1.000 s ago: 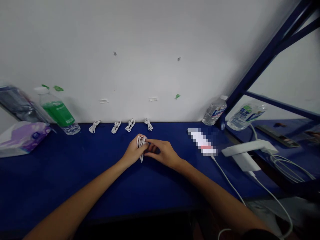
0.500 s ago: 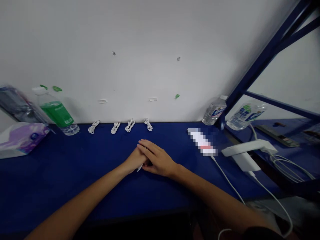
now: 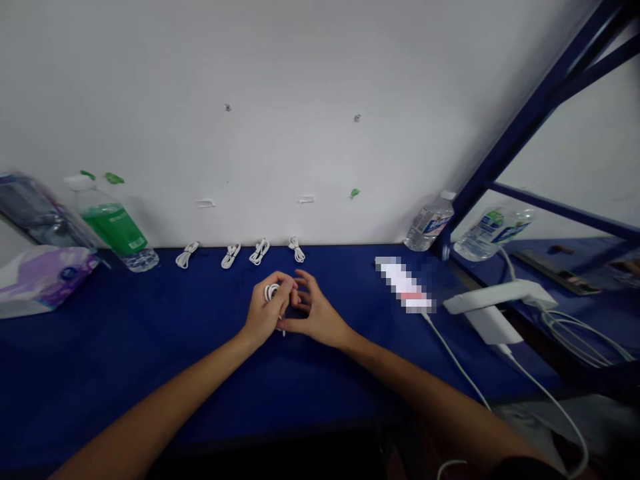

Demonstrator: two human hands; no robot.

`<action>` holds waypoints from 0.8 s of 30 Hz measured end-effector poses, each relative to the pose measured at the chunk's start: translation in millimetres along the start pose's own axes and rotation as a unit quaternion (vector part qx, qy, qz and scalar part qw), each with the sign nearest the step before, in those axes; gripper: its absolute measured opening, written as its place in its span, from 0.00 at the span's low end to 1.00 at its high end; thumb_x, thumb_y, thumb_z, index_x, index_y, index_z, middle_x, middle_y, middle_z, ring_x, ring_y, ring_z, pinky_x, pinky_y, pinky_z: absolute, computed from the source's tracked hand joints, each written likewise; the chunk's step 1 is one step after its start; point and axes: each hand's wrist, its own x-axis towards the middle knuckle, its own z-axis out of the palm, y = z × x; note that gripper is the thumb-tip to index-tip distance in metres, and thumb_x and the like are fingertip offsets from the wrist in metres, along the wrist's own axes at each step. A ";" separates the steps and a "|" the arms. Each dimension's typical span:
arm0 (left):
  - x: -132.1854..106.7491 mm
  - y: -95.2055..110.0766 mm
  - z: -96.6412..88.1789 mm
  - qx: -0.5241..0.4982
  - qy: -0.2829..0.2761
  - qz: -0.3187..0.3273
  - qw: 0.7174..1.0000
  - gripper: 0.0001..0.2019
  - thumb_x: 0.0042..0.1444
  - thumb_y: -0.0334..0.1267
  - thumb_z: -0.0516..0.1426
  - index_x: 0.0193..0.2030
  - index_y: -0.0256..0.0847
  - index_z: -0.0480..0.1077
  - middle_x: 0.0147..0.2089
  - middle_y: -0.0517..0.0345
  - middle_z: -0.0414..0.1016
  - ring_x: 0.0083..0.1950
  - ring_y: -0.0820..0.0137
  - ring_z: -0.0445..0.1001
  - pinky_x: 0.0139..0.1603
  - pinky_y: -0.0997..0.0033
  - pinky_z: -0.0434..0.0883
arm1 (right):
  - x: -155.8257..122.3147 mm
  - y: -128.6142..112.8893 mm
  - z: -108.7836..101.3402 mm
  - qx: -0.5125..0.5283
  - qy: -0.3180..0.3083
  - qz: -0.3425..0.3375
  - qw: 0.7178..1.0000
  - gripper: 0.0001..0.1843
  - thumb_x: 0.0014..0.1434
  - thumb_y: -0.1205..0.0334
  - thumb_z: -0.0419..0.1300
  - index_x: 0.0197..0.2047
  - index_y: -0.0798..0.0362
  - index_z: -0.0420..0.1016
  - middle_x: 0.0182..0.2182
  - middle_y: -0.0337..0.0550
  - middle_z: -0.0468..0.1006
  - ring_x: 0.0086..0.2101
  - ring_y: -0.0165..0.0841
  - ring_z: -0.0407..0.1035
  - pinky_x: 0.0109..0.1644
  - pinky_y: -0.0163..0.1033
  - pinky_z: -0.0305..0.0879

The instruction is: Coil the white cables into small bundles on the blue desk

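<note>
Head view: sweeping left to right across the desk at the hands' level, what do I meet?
Purple-and-white pack → left hand, holding a coiled white cable → right hand → pixelated-out item → overlapping white adapter-like pieces.

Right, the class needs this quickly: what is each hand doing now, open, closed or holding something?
Left hand: closed around a coiled white cable.
Right hand: partly open beside the cable; whether it touches cannot be told.
</note>
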 end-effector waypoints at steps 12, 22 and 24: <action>-6.3 -1.4 -10.1 0.251 0.005 0.179 0.951 0.18 0.54 0.40 0.62 0.49 0.43 0.64 0.33 0.62 0.73 0.34 0.71 0.73 0.42 0.69 0.70 | 1.8 -4.7 -3.6 -0.007 -0.123 0.046 0.991 0.05 0.53 0.66 0.60 0.28 0.56 0.68 0.24 0.33 0.66 0.26 0.25 0.61 0.29 0.30 0.57; -12.2 -0.4 2.2 0.277 -0.137 0.195 0.931 0.11 0.66 0.37 0.49 0.51 0.42 0.67 0.49 0.50 0.72 0.52 0.65 0.71 0.55 0.65 0.68 | 2.2 9.3 -12.5 -0.169 -0.058 -0.015 0.984 0.08 0.49 0.74 0.55 0.32 0.56 0.71 0.28 0.39 0.75 0.30 0.31 0.69 0.34 0.34 0.65; -12.1 -2.4 1.7 0.289 -0.160 0.202 0.922 0.13 0.67 0.37 0.47 0.54 0.41 0.65 0.52 0.50 0.71 0.53 0.66 0.71 0.57 0.66 0.67 | 3.4 9.9 -14.3 -0.172 -0.076 -0.044 0.981 0.09 0.48 0.75 0.54 0.32 0.56 0.71 0.30 0.40 0.76 0.32 0.32 0.70 0.36 0.35 0.66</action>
